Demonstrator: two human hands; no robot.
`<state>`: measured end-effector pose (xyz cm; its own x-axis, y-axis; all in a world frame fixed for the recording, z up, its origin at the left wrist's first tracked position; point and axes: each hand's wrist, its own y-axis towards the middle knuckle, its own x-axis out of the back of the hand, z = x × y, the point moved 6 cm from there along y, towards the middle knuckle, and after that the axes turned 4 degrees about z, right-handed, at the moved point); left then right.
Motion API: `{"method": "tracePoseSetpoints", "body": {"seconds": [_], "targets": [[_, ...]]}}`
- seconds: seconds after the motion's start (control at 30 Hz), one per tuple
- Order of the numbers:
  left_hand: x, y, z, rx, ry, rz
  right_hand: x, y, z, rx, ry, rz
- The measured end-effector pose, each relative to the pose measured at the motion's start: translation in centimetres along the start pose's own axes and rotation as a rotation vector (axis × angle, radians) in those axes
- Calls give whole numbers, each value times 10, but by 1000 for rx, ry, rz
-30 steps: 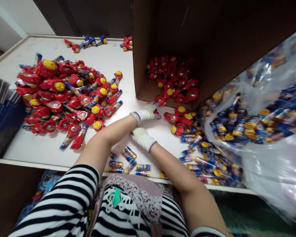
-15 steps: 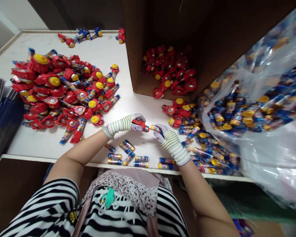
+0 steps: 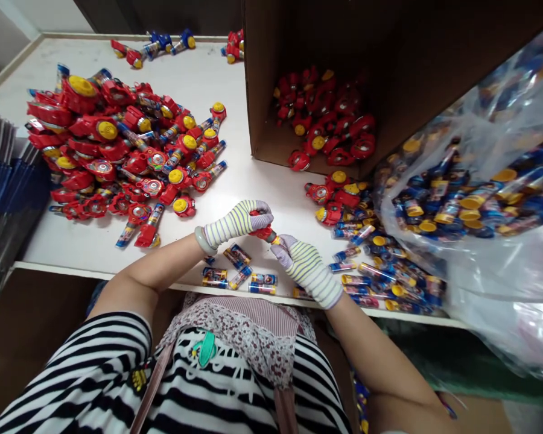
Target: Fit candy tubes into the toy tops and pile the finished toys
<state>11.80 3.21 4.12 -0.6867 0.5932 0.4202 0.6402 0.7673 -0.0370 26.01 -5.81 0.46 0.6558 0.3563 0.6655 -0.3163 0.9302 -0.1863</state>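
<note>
My left hand (image 3: 247,218), in a striped glove, is closed around a red plastic toy (image 3: 264,232) whose narrow end points down and right. My right hand (image 3: 298,259), gloved alike, grips a small tube with a yellow end (image 3: 277,240), mostly covered by my fingers. The tube meets the toy's narrow end; whether it is seated there I cannot tell. Just below my hands lie several loose blue-and-yellow tubes (image 3: 241,277) on the white table (image 3: 235,181).
A heap of red toys (image 3: 113,157) with tubes attached covers the left. Behind my hands stands a cardboard box (image 3: 263,129) with red toys (image 3: 326,120) inside. Tubes spill from a clear plastic bag (image 3: 493,271) at right. Stacked blue sheets (image 3: 18,199) stand at far left.
The tube in my right hand has come up against the toy's narrow end, closing the small gap between them. The whole view has shifted slightly.
</note>
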Motion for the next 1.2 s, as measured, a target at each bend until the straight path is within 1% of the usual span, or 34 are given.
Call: {"method": "tracePoseSetpoints", "body": {"seconds": [0.03, 0.1, 0.13, 0.17, 0.2, 0.23, 0.3, 0.33, 0.37, 0.4, 0.43, 0.47, 0.53, 0.57, 0.6, 0.63, 0.67, 0.7, 0.77, 0.8, 0.83, 0.87, 0.97, 1.03, 1.1, 1.17, 1.2], "targets": [[-1, -2, -3, -25, 15, 12, -6, -1, -2, -18, 173, 40], [-2, -5, -9, -94, 34, 53, -21, -2, -6, -75, 507, 172], [-3, -6, -11, -120, 36, 69, -26, -1, -6, -95, 612, 230], [-4, -6, -10, -125, 39, 72, -28, 1, -6, -101, 646, 252], [-3, -6, -7, -106, 47, 54, -25, 4, -7, -96, 603, 226], [-2, -6, -3, -68, 55, 22, -19, 7, -7, -85, 493, 161], [-2, -4, 8, 30, 38, -46, -4, 12, -5, -88, 195, -5], [-3, -3, 12, 69, 11, -67, 0, 13, -4, -100, 85, -47], [-5, -2, 14, 91, -19, -73, 1, 12, -3, -113, 45, -55], [-6, -2, 15, 95, -39, -63, -1, 11, -3, -117, 90, -28], [-8, -1, 13, 79, -47, -48, -7, 9, -2, -116, 209, 22], [-8, -2, 10, 46, -49, -30, -16, 7, -2, -116, 380, 89], [-6, -4, 2, -46, -51, 14, -37, 3, 2, -133, 751, 255], [-4, -6, -2, -82, -58, 36, -47, 2, 4, -147, 896, 334], [-1, -8, -3, -102, -68, 49, -54, 3, 6, -157, 990, 390], [2, -10, -3, -97, -73, 48, -57, 6, 6, -162, 1024, 395], [6, -11, 0, -68, -67, 25, -56, 11, 4, -157, 987, 342], [11, -11, 4, -26, -50, -15, -50, 16, 2, -142, 882, 247], [18, -11, 13, 60, -6, -102, -31, 25, 1, -89, 534, 53], [21, -10, 16, 90, 8, -136, -22, 26, 3, -57, 344, -11], [22, -9, 19, 109, 12, -155, -15, 26, 6, -26, 175, -36], [23, -8, 20, 118, 4, -166, -11, 26, 10, -4, 37, -35], [19, -7, 18, 126, -22, -131, -7, 20, 13, -19, -223, 11], [15, -9, 16, 143, -11, -89, -10, 16, 11, -68, -303, 48], [11, -12, 13, 155, 46, -55, -16, 13, 9, -95, -270, 77], [8, -15, 9, 148, 119, -13, -23, 10, 9, -80, -83, 88], [7, -16, 7, 135, 139, 6, -28, 8, 9, -66, 77, 103]]}}
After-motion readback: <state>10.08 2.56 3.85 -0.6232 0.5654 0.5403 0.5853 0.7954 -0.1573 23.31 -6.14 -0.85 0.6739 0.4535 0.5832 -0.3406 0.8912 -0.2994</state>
